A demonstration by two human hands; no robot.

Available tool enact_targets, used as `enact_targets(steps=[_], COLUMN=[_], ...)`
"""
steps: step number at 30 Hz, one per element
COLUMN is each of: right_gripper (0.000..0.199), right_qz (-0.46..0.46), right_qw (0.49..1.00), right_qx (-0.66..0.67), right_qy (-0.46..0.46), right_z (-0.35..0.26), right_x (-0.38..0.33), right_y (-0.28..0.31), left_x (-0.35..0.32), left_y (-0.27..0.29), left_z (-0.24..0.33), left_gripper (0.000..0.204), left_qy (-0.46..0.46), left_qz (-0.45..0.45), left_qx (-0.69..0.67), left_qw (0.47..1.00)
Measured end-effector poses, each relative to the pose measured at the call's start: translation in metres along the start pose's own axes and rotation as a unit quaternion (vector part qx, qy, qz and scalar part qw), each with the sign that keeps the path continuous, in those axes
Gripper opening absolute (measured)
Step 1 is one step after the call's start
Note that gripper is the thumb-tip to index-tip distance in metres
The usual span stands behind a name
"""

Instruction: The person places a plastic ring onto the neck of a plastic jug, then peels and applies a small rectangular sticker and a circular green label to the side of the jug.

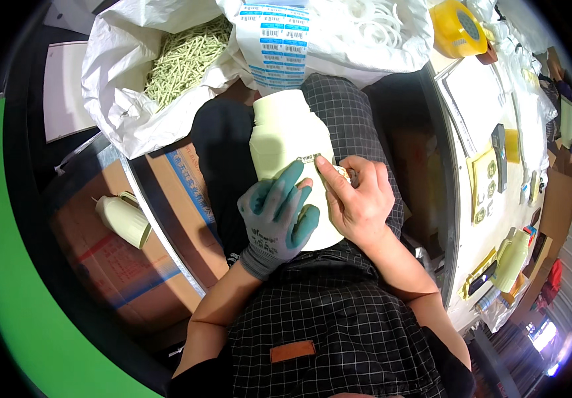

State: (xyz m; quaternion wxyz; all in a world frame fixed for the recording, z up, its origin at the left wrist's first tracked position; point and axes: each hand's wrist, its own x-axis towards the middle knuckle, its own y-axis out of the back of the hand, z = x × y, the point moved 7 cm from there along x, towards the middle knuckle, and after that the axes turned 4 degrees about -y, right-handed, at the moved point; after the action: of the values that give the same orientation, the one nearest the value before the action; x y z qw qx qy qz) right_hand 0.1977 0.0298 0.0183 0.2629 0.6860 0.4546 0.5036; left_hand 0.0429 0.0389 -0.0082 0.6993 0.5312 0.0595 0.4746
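A large pale cream plastic bottle [286, 136] lies on my lap with its neck pointing away from me. My left hand [276, 219], in a grey and teal work glove, wraps around the bottle's lower body and holds it. My right hand [359, 196] is bare and rests against the bottle's right side. Its thumb presses on a small printed label [309, 159] on the bottle's wall, and its curled fingers seem to hold something small that I cannot make out.
A white sack [120, 73] of pale green sticks stands ahead on the left, beside a bag [339, 33] with barcode labels. Cardboard boxes [167, 199] hold a cream jug [123, 219]. A white worktable [498, 132] on the right carries yellow tape [458, 26], labels and another jug [511, 259].
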Motion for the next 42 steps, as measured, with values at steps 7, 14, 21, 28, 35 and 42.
enact_targets(steps=[7, 14, 21, 28, 35, 42], right_gripper=[0.046, 0.043, 0.039, 0.02, 0.013, 0.022], right_qz=[-0.027, -0.036, -0.148, -0.024, 0.179, 0.151], right_qw=[0.999, 0.96, 0.884, 0.766, 0.836, 0.837], right_qx=[-0.012, 0.222, 0.418, 0.538, 0.18, -0.169], right_qy=[-0.045, -0.166, -0.149, -0.35, -0.486, -0.498], right_z=[0.028, 0.056, -0.007, 0.066, 0.262, 0.353], right_x=[0.002, -0.025, -0.017, -0.04, -0.147, -0.207], right_y=[0.011, -0.024, -0.01, 0.059, 0.166, 0.225], left_x=[-0.01, 0.023, 0.11, 0.088, 0.126, 0.199], left_y=[-0.005, 0.022, -0.011, -0.023, -0.004, -0.12], left_z=[-0.006, -0.029, -0.133, -0.129, -0.108, 0.199], left_gripper=[0.04, 0.046, 0.048, 0.042, 0.042, 0.034], left_qy=[0.018, 0.002, 0.294, 0.219, 0.019, -0.328], left_qz=[0.009, 0.03, -0.194, -0.138, -0.044, -0.144], left_qx=[0.012, -0.064, -0.398, -0.521, 0.102, -0.168], left_qw=[1.0, 0.997, 0.847, 0.814, 0.994, 0.919])
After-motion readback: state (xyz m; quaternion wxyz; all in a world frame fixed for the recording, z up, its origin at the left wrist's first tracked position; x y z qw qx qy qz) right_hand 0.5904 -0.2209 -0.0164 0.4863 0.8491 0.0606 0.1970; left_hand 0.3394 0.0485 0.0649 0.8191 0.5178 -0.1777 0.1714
